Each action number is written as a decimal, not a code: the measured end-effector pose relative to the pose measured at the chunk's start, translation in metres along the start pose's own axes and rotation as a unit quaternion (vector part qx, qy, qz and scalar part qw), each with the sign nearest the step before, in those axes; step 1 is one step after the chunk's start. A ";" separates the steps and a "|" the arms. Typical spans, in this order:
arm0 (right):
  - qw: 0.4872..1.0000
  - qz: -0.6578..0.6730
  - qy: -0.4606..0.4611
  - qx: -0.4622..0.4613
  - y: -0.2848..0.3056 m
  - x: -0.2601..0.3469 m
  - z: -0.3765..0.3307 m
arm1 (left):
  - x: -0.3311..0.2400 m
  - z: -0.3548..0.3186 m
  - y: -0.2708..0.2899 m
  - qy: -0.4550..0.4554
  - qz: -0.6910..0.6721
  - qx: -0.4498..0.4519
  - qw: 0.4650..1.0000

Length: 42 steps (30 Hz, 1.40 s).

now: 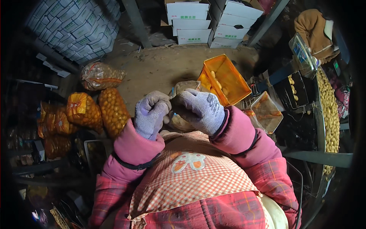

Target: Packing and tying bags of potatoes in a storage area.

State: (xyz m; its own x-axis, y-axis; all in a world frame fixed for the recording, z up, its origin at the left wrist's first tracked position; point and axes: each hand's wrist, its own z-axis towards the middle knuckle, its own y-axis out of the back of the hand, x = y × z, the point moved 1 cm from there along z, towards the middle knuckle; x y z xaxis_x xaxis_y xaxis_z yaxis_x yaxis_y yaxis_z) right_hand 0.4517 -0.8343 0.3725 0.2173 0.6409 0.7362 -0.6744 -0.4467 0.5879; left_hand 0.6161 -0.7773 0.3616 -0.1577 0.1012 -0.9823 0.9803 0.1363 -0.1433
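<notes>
Grey-lavender work gloves cover both my hands, which meet in front of my body. My left hand point(152, 112) is closed, its fingers curled toward the right one. Bent fingers and thumb pressed together, my right hand point(200, 108) almost touches it. Whatever the fingertips pinch is hidden between them. Right behind and below the hands stands a pale, partly see-through bag point(181, 124), mostly covered by them. A yellow-orange crate point(237, 78) with several potatoes point(218, 81) along one inner side sits just beyond my right hand.
Filled net bags of potatoes point(113, 110) stand at left, near another tied bag point(101, 75). White cartons point(192, 24) are stacked at the back. To the right are an open bag point(264, 112), a post-mounted display point(305, 55) and a long trough of potatoes point(328, 114).
</notes>
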 end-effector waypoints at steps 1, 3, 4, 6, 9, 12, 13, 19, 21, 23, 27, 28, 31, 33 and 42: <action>1.000 0.021 0.000 -0.016 -0.002 0.000 -0.001 | 0.000 0.000 0.002 -0.018 -0.021 -0.003 1.000; 0.996 0.078 -0.040 -0.026 -0.006 -0.003 -0.001 | 0.000 0.001 0.005 -0.033 -0.032 0.010 0.999; 0.990 0.113 -0.081 -0.022 -0.009 -0.005 -0.001 | 0.000 0.002 0.007 -0.048 -0.044 0.018 0.998; 0.965 0.194 -0.177 -0.020 -0.012 -0.010 -0.002 | -0.002 0.003 0.010 -0.097 -0.064 0.012 0.993; 0.900 0.378 -0.213 -0.024 -0.014 -0.013 -0.005 | -0.006 0.004 0.010 -0.077 -0.053 -0.027 0.995; 0.867 0.437 -0.237 -0.029 -0.014 -0.011 -0.006 | -0.010 0.001 0.008 -0.052 0.017 -0.060 0.997; 0.859 0.452 -0.236 -0.032 -0.014 -0.009 -0.005 | -0.011 0.000 0.006 -0.035 0.072 -0.054 0.995; 0.854 0.473 -0.217 -0.010 -0.005 -0.005 -0.001 | -0.008 -0.005 -0.001 0.050 0.139 0.073 0.986; 0.840 0.463 -0.267 -0.089 -0.001 -0.010 -0.003 | -0.006 -0.003 -0.001 0.037 0.066 0.076 0.994; 0.844 0.475 -0.236 -0.080 -0.001 -0.014 -0.007 | -0.005 -0.002 0.000 0.045 0.089 0.065 0.993; 0.911 0.365 -0.173 -0.077 -0.010 -0.021 -0.013 | -0.004 0.002 -0.001 0.053 0.091 0.076 0.992; 0.931 0.328 -0.139 -0.087 -0.012 -0.021 -0.013 | -0.004 0.002 -0.001 0.063 0.090 0.072 0.991; 0.962 0.236 -0.083 -0.107 -0.014 -0.020 -0.014 | -0.006 0.003 -0.005 0.083 0.081 0.067 0.991; 0.970 0.198 -0.090 -0.107 -0.012 -0.018 -0.015 | -0.007 0.002 -0.007 0.097 0.078 0.065 0.990; 0.908 0.359 -0.206 -0.062 -0.006 -0.016 -0.012 | -0.005 0.000 -0.008 0.079 0.081 0.082 0.990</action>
State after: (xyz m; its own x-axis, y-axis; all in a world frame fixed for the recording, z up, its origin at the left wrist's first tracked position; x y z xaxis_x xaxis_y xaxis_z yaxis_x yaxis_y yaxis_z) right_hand 0.4437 -0.8343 0.3528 -0.0820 -0.0880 0.9927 -0.8148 -0.5676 -0.1176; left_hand 0.6087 -0.7787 0.3677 -0.0017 0.2640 -0.9645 0.9983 -0.0552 -0.0169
